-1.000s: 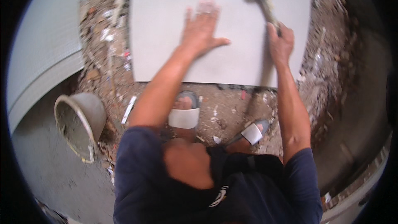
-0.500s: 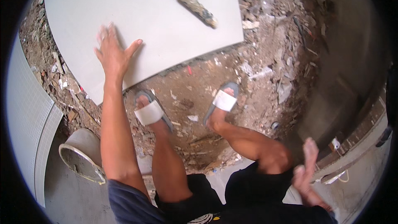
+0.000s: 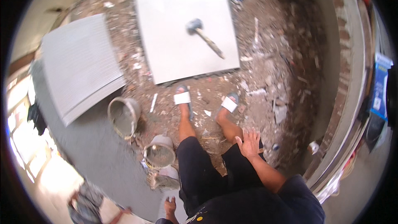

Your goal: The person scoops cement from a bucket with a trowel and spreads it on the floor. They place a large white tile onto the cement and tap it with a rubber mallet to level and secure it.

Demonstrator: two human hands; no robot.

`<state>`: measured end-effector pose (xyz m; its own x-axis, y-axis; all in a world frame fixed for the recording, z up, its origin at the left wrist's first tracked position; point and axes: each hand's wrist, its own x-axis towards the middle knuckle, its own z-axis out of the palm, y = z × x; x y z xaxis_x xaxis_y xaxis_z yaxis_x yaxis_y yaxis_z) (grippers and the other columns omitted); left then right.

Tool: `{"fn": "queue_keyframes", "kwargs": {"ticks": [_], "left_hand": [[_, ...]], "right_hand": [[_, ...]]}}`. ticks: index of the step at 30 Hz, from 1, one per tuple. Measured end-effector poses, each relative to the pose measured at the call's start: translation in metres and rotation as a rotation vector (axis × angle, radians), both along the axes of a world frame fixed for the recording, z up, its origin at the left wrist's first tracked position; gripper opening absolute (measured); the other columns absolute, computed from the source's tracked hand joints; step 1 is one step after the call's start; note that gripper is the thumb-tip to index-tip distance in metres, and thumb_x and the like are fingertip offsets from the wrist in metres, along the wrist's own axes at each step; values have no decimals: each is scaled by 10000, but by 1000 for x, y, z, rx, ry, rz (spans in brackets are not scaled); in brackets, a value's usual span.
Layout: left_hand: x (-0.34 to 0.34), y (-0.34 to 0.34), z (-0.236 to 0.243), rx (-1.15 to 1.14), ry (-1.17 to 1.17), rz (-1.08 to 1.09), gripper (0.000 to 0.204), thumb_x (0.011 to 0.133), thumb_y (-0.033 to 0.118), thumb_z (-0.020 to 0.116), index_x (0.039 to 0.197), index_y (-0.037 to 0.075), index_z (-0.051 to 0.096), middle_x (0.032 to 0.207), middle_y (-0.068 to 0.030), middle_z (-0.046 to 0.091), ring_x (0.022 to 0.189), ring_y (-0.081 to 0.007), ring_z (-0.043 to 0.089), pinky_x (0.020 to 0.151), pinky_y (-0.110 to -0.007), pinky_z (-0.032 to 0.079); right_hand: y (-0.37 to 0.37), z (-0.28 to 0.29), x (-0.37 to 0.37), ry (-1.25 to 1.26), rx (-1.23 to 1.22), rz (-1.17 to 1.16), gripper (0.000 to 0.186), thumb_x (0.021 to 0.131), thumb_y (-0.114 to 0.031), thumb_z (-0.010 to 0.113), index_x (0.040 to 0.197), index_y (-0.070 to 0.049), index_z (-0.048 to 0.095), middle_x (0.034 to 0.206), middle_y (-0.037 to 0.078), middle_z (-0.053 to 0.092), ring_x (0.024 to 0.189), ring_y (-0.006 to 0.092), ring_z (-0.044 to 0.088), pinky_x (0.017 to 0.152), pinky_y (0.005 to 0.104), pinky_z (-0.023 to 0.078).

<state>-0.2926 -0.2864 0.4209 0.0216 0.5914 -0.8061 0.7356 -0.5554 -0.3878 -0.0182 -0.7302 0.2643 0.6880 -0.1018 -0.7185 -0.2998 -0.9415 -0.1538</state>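
My right hand (image 3: pixel 249 143) rests on my right knee, its fingers stretched out and nothing in it. Low in the picture, beside my left thigh, my left hand (image 3: pixel 170 207) hangs free. Its fingers are loosely bent and a little apart, and I see nothing in them. Past my feet a large pale tile (image 3: pixel 178 54) lies on the rubble ground. On it is a mallet (image 3: pixel 209 42) with a dark grey head and a worn, stained handle; neither hand touches it.
Left of my legs stand two buckets, one (image 3: pixel 134 108) farther off and one (image 3: pixel 168 141) nearer, both with grey residue. Stacked tiles (image 3: pixel 78 58) lie at the left beside a grey cement floor (image 3: pixel 95 149). Another person (image 3: pixel 87 203) is at the lower left. A low brick wall (image 3: pixel 343 58) runs along the right.
My left hand has lifted off the tile and come back to my side. My right hand has moved onto my knee. I am more upright, and the view is wider.
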Motion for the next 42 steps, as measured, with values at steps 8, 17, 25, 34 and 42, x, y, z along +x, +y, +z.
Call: {"fn": "queue_keyframes", "kwargs": {"ticks": [8,17,25,34,42], "left_hand": [[-170,-124,96,-2,-219,460,577,916,401,578,1097,-145,622,1085,-339,636,1058,-437,621,916,-434,476],[-127,-146,22,-46,-659,713,525,915,439,578,1123,-39,645,1073,-289,655,1059,-377,634,914,-407,466],[-205,-130,13,12,-886,880,561,922,406,582,1200,-81,600,1148,-269,650,1133,-359,607,974,-384,439],[-340,-115,25,203,-776,841,523,940,446,530,1093,-32,675,1030,-230,694,988,-355,648,876,-391,471],[-386,-166,-39,183,-1010,831,528,940,420,532,888,-92,648,810,-249,658,758,-331,617,706,-447,464]], "right_hand": [[-68,93,3,2,24,103,543,924,-443,530,1297,-49,544,1258,193,577,1220,376,486,1051,509,345],[-184,177,-7,-128,-208,-33,537,921,-423,546,1272,-16,564,1203,252,613,1138,409,575,955,471,460],[-148,157,-86,-27,4,62,573,889,-440,559,1232,17,591,1115,288,642,1105,422,596,946,453,463],[-89,165,-173,-83,-6,136,415,861,-378,613,1084,-35,686,1036,227,682,1026,383,638,882,429,486],[34,220,-99,-164,126,385,402,894,-384,565,1131,-75,667,1138,194,659,1082,403,598,916,454,480]]}}
